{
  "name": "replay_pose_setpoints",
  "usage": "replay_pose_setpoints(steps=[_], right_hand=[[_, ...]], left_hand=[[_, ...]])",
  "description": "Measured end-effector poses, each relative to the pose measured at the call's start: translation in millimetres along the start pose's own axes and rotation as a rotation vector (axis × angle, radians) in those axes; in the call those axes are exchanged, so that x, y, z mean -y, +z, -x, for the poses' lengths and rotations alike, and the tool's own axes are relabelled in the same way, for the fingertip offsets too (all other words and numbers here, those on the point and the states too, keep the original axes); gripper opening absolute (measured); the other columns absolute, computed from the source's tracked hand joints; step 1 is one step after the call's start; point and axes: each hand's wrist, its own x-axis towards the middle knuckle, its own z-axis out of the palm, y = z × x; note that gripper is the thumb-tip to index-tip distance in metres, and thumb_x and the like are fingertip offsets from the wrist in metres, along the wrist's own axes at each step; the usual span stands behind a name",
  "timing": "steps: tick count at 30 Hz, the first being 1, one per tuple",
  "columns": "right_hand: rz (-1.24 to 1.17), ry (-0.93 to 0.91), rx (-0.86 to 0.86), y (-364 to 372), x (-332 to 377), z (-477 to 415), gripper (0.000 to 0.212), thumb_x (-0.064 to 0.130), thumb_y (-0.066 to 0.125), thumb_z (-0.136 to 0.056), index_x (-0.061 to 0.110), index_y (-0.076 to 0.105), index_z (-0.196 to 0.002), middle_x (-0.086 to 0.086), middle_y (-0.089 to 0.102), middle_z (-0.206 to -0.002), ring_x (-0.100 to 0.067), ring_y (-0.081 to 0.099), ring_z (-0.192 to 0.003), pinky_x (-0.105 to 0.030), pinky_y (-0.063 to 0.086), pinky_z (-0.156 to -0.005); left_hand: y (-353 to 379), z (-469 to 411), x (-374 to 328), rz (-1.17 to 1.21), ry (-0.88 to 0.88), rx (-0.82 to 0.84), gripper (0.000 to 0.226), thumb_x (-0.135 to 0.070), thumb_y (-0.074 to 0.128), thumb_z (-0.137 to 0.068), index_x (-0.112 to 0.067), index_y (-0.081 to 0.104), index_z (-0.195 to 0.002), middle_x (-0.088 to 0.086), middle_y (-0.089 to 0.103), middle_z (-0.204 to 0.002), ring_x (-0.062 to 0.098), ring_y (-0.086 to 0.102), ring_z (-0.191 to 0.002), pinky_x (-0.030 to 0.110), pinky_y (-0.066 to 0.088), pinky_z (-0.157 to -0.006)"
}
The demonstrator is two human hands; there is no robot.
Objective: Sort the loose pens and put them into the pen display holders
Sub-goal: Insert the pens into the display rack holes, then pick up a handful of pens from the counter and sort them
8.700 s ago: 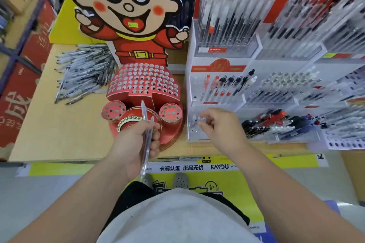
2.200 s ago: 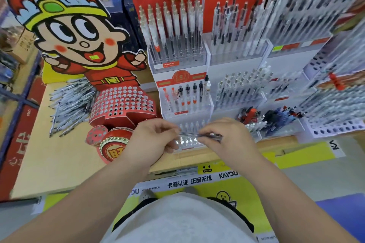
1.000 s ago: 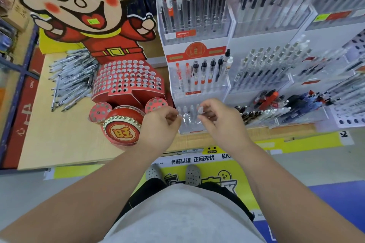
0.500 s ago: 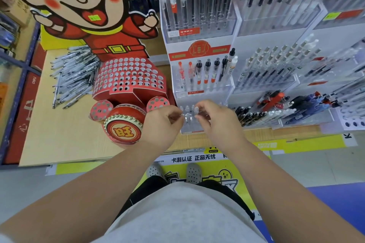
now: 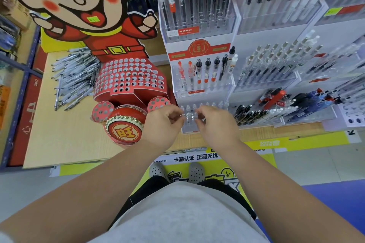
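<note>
Hands at work low in front of the racks (image 5: 276,25): left hand (image 5: 164,124) and right hand (image 5: 216,126) held nearly together just above the front row of the low clear holder (image 5: 188,129), near the front edge of the desk (image 5: 65,134). Fingers (image 5: 175,114) of both curled inward, thumbs toward fingertips, in a fine pinch suited to something thin; cannot tell whether clamped on a clear pen or on nothing, with any see-through barrel lost against the clear tubes right behind. Probably lining up a pen with one tube, two-handed for steadying on one side and guiding on the other, given openings so narrow and closely packed. Loose pens (image 5: 75,77) heaped well to the left on the desk, just beside the red perforated holder (image 5: 128,81), within reach of the left hand yet out of the way of the racks. Red-capped and black-capped pens (image 5: 203,73) upright in the tier above, grouped by colour, presumably for reading the sort at a glance. Most holes of the red perforated holder unfilled and the heap large, so much of the task seemingly left to do
</note>
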Motion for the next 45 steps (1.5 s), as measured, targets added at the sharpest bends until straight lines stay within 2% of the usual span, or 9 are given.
replay_pose_setpoints(steps=[6, 12, 17, 21, 26, 32, 35, 39, 45], right_hand=[[0.106, 0.055, -0.021, 9.8, 0.4, 1.5, 0.008, 0.024, 0.063, -0.092, 0.018, 0.067, -0.089, -0.001, 0.069, -0.082, -0.027, 0.065, -0.073, -0.029, 0.038, -0.055], [0.068, 0.155, -0.028, -0.5, 8.0, 6.6, 0.016, 0.031, 0.063, -0.088, 0.021, 0.072, -0.097, 0.002, 0.073, -0.087, -0.025, 0.068, -0.079, -0.033, 0.054, -0.066], [0.087, -0.025, -0.269, -28.7, 48.4, 2.9, 0.015, 0.024, 0.072, -0.085, 0.012, 0.069, -0.076, -0.002, 0.067, -0.069, -0.028, 0.064, -0.061, -0.038, 0.053, -0.053], [0.023, -0.113, -0.311, -31.6, 104.8, -17.9, 0.016, 0.028, 0.067, -0.088, 0.015, 0.07, -0.081, 0.0, 0.067, -0.071, -0.024, 0.064, -0.064, -0.037, 0.053, -0.057], [0.107, -0.191, -0.258, 8.7, 189.3, -47.8, 0.02, 0.037, 0.066, -0.088, 0.018, 0.067, -0.083, 0.001, 0.066, -0.076, -0.024, 0.064, -0.071, -0.038, 0.053, -0.059], [0.249, -0.145, -0.118, 91.7, 291.0, -80.3, 0.025, 0.038, 0.064, -0.089, 0.018, 0.054, -0.077, -0.001, 0.062, -0.077, -0.027, 0.061, -0.075, -0.036, 0.045, -0.062], [0.239, -0.066, -0.042, 130.0, 331.2, -87.3, 0.022, 0.038, 0.063, -0.09, 0.018, 0.06, -0.082, 0.0, 0.061, -0.083, -0.025, 0.061, -0.08, -0.037, 0.047, -0.065], [0.198, 0.077, 0.036, 170.3, 359.3, -89.8, 0.03, 0.046, 0.061, -0.091, 0.024, 0.069, -0.109, 0.007, 0.068, -0.1, -0.016, 0.064, -0.095, -0.033, 0.053, -0.073], [0.098, 0.204, 0.144, 213.0, 361.9, -91.3, 0.039, 0.052, 0.066, -0.086, 0.026, 0.068, -0.114, 0.008, 0.064, -0.117, -0.014, 0.061, -0.101, -0.028, 0.046, -0.078]], left_hand=[[0.1, -1.1, -0.2, -0.017, -0.011, 0.019, 0.009, -0.014, 0.075, -0.089, -0.019, 0.075, -0.096, -0.012, 0.071, -0.08, -0.003, 0.064, -0.076, 0.011, 0.05, -0.07], [-12.3, 1.0, -6.3, 0.035, 0.01, -0.012, 0.009, -0.021, 0.076, -0.09, -0.02, 0.072, -0.098, -0.012, 0.069, -0.078, 0.0, 0.064, -0.074, 0.015, 0.05, -0.066], [-64.2, -3.4, -8.5, 0.189, 0.052, -0.1, 0.018, -0.025, 0.076, -0.089, -0.038, 0.065, -0.095, -0.012, 0.07, -0.078, 0.007, 0.067, -0.072, 0.023, 0.056, -0.069], [-127.2, -12.7, 22.2, 0.266, 0.016, -0.187, 0.018, -0.03, 0.075, -0.09, -0.044, 0.064, -0.093, -0.009, 0.07, -0.079, 0.015, 0.07, -0.075, 0.035, 0.058, -0.07], [-206.3, -22.8, 110.4, 0.173, -0.08, -0.219, 0.012, -0.038, 0.074, -0.09, -0.036, 0.065, -0.097, -0.007, 0.069, -0.082, 0.013, 0.067, -0.073, 0.034, 0.053, -0.063], [-294.7, -33.0, 236.0, -0.046, -0.18, -0.075, 0.033, -0.046, 0.07, -0.092, -0.025, 0.062, -0.116, -0.009, 0.065, -0.099, 0.0, 0.058, -0.081, 0.026, 0.043, -0.062], [-334.6, -36.1, 279.3, -0.107, -0.168, 0.022, 0.038, -0.045, 0.069, -0.092, -0.021, 0.062, -0.121, -0.001, 0.065, -0.11, 0.015, 0.063, -0.088, 0.033, 0.047, -0.072], [-369.5, -52.1, 311.9, -0.177, -0.139, 0.116, 0.046, -0.049, 0.068, -0.092, -0.021, 0.058, -0.126, 0.001, 0.061, -0.117, 0.019, 0.063, -0.091, 0.033, 0.047, -0.072], [-382.8, -72.3, 328.4, -0.268, -0.14, 0.22, 0.055, -0.056, 0.066, -0.09, -0.024, 0.052, -0.134, 0.003, 0.055, -0.127, 0.019, 0.059, -0.095, 0.034, 0.047, -0.077]])
